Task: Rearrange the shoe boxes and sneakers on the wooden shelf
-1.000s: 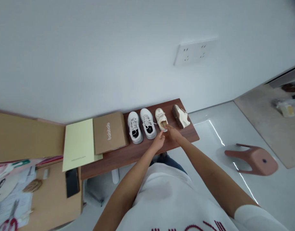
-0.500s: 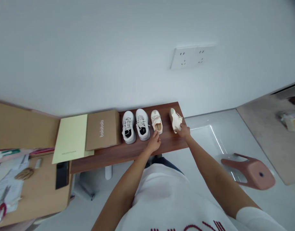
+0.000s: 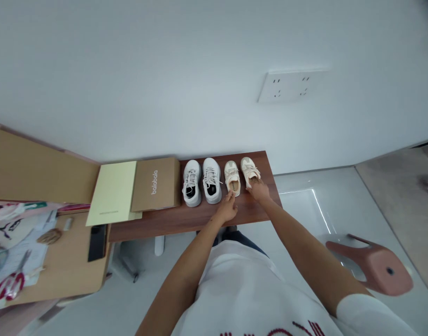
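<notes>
Two small cream sneakers stand side by side on a narrow brown wooden board, toes toward the wall. The right-hand small sneaker [image 3: 249,169] sits flat, and my right hand [image 3: 260,190] is closed on its heel, hiding part of the opening. At the heel of the left-hand small sneaker [image 3: 231,173], my left hand [image 3: 227,208] touches with outstretched fingertips, its thumb apart from the shoe. Just left of them stand a larger white sneaker [image 3: 211,175] and its mate [image 3: 191,177], both laced, with dark insoles.
A brown shoebox [image 3: 156,184] and a pale yellow folder [image 3: 112,191] lie on the left of the wooden board [image 3: 186,221]. Farther left, a desk [image 3: 74,261] bears a phone [image 3: 97,242] and red-handled scissors [image 3: 11,284]. A pink stool [image 3: 385,270] stands at right.
My right hand has brought the right small sneaker leftward, next to its mate, and turned it from its side onto its sole. My left hand stays at the other heel. The view has shifted slightly.
</notes>
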`<act>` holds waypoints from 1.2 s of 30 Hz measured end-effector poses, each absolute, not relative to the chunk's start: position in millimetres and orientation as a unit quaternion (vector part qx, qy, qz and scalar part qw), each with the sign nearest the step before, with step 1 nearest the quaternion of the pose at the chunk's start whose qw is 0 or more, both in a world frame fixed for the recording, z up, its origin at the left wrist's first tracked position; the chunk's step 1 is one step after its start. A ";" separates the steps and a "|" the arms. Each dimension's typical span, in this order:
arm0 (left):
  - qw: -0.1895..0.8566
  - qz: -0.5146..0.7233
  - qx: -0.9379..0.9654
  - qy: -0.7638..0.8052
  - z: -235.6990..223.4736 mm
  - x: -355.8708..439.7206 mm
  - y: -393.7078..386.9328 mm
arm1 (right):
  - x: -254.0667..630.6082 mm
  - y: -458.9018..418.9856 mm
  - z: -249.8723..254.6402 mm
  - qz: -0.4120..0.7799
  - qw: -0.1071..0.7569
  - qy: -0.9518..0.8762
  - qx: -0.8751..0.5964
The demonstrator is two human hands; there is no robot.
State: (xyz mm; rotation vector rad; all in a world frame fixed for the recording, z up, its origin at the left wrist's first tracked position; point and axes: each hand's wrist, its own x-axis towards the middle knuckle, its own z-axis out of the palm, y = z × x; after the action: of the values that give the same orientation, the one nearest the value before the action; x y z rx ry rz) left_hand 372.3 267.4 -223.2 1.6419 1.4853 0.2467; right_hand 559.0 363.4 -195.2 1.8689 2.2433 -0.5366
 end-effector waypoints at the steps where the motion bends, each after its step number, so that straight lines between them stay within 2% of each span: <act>1: 0.441 0.100 0.662 0.598 -223.4 372.4 267.2 | 557.2 362.8 -197.8 -0.182 0.095 0.752 0.627; 13: 0.459 0.126 0.642 0.601 -220.6 369.2 265.5 | 554.4 350.6 -208.1 -0.198 0.090 0.761 0.611; 16: 0.466 0.142 0.620 0.615 -216.4 369.4 259.6 | 558.3 344.7 -204.3 -0.185 0.044 0.766 0.614; 20: 0.477 0.170 0.577 0.641 -209.6 373.1 247.8 | 569.7 332.1 -201.7 -0.195 -0.085 0.725 0.655; 23: 0.514 0.190 0.538 0.640 -204.5 371.7 233.3 | 578.3 312.7 -204.6 -0.248 -0.155 0.642 0.708; 26: 0.542 0.207 0.488 0.652 -200.2 361.8 213.9 | 583.6 284.4 -213.0 -0.344 -0.148 0.596 0.711; 29: 0.514 0.213 0.446 0.701 -195.5 346.1 196.9 | 585.7 262.4 -222.0 -0.403 -0.137 0.585 0.691; 32: 0.473 0.208 0.432 0.739 -190.0 333.1 192.9 | 584.2 265.9 -223.6 -0.357 -0.168 0.577 0.716; 36: 0.468 0.204 0.472 0.719 -186.2 336.2 215.3 | 573.4 306.2 -215.3 -0.267 -0.207 0.593 0.731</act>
State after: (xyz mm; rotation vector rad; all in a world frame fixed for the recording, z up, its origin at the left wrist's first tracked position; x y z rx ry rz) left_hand 336.2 215.3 -186.2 1.1565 1.7628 0.4993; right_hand 573.4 306.2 -215.3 2.6578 2.1589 -0.9710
